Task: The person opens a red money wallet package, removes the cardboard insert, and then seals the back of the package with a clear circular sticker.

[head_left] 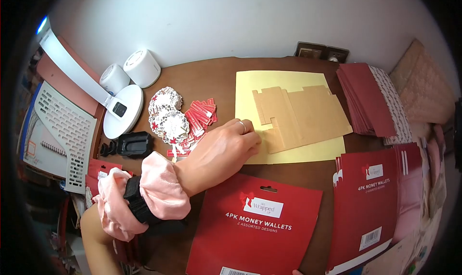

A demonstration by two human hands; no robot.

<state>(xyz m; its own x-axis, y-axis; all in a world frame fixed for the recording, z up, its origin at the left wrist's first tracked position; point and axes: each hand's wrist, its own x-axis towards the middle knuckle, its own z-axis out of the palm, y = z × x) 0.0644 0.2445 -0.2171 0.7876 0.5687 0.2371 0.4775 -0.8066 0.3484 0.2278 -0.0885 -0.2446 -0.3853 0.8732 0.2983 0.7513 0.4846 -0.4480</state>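
My left hand (231, 143) reaches in from the left, with a ring on one finger and a pink scrunchie (163, 191) and black band at the wrist. Its fingers are curled together over the left part of a yellow sheet (245, 90), close to a flat brown cut-out card (308, 118) lying on it. Whatever is in those fingers is hidden. At the bottom edge, only a fingertip of my right hand (297, 272) shows, against the lower right of a red money wallets card (260, 241). This card has a hanging slot and white label.
Patterned round tags (168, 123) and red label strips (199, 114) lie left of the sheet. Beyond them are a black tray (134, 144), a white lamp base (124, 116) and white cylinders (142, 68). Red wallets (361, 102) and more printed red cards (368, 207) are stacked at right.
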